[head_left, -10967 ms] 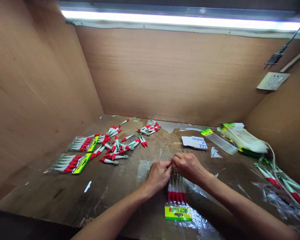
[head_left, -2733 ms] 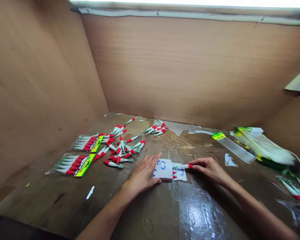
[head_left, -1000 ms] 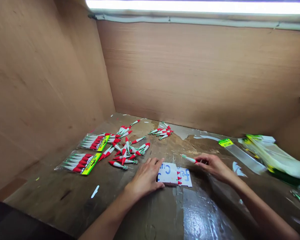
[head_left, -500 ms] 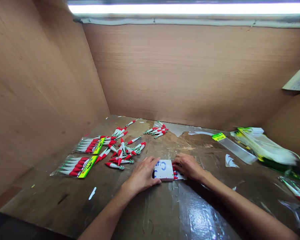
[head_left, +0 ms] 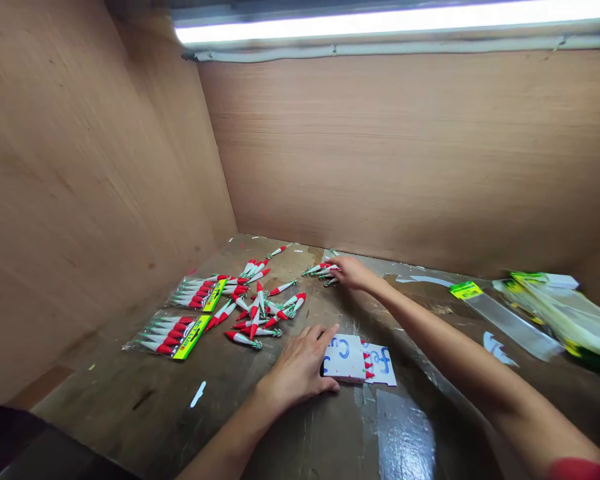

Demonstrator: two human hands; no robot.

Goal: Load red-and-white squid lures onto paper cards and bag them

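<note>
My left hand (head_left: pixel 300 363) lies flat on the table, fingers pressing the left edge of a white card (head_left: pixel 350 353) with blue writing. Several red lure tips (head_left: pixel 366 357) stick out between that card and a second white card (head_left: pixel 383 358) to its right. My right hand (head_left: pixel 347 271) reaches far forward to a small cluster of red-and-white lures (head_left: pixel 319 269) near the back wall. Its fingers are curled over the lures; whether they grip one I cannot tell.
A loose pile of red-and-white lures (head_left: pixel 257 307) lies left of centre. Two filled packs with yellow-green labels (head_left: pixel 173 333) (head_left: pixel 200 293) lie at the left. Empty clear bags (head_left: pixel 505 317) and a bundle of packaging (head_left: pixel 560 310) sit at the right. Wooden walls enclose three sides.
My right hand left the white cards and stretched forward to the far cluster of lures. My left hand stayed on the card. The camera shifted slightly left.
</note>
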